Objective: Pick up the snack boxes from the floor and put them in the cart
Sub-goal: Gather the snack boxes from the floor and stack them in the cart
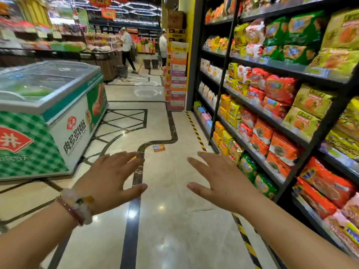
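An orange snack box lies flat on the shiny tiled floor in the middle of the aisle, a few steps ahead of me. A sliver of a second orange item peeks out just behind my left fingertips. My left hand, with bead bracelets at the wrist, is stretched forward, palm down, fingers spread and empty. My right hand is stretched out the same way, empty, about level with the left. Both hands are well short of the box. No cart is in view.
A chest freezer with a glass lid stands on the left. Shelves of snack bags line the right, edged by yellow-black floor tape. A stack of cartons stands ahead. Two people stand far down the aisle by buckets.
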Motion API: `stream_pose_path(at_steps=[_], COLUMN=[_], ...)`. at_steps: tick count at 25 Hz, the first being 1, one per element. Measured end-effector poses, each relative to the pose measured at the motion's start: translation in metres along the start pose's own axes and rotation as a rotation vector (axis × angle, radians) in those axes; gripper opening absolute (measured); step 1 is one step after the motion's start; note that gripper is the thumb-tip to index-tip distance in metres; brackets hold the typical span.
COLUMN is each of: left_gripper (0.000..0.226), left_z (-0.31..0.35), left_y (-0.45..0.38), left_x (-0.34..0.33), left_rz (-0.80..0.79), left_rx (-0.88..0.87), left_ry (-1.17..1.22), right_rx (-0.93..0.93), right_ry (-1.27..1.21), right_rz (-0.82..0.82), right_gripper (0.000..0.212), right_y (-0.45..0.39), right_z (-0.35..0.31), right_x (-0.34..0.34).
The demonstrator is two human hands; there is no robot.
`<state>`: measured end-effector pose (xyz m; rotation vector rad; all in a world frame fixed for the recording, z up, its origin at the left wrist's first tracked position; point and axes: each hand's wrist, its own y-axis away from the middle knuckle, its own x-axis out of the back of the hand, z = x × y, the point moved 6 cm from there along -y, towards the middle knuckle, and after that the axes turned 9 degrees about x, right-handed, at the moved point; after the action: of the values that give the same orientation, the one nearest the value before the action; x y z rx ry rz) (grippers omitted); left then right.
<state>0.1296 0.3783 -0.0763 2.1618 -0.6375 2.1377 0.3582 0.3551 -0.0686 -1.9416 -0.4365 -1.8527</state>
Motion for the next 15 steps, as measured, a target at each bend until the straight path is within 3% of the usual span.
stream_pose_path(at_steps=[6,15], left_gripper=[0.089,0.100], left_z=[-0.123,-0.229], left_y=[-0.050,-0.138], left_x=[-0.011,-0.064], left_rz=[-0.056,-0.153], left_rx=[0.130,0.255], left_ry=[-0.040,-0.004], right_rx=[0.067,0.201], right_ry=[-0.035,-0.031], right_rz=[-0.007,-0.013], right_gripper=[0.091,0.092], right_y=[-0.127,-0.306], right_z=[-0.019,0.000], right_x=[-0.015,-0.056])
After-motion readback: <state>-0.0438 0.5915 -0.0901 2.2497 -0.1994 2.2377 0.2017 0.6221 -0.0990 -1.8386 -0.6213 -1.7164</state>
